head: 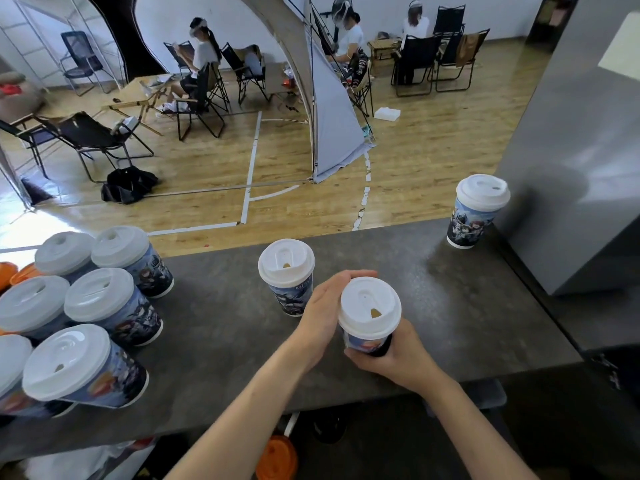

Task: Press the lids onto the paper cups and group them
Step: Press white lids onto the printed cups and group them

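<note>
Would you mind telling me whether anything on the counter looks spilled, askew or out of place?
Nothing looks spilled or damaged. One lidded cup stands alone at the far right corner of the counter, apart from the cluster of lidded cups on the left. Their lean seems lens distortion.

The left picture edge cuts off the far-left white-lidded paper cup [8, 368]. The right hand [398, 358] hides the bottom of the held blue printed paper cup [363, 342]. The left hand [322, 313] has fingertips hidden behind that cup. The cup's print is blurry.
</note>
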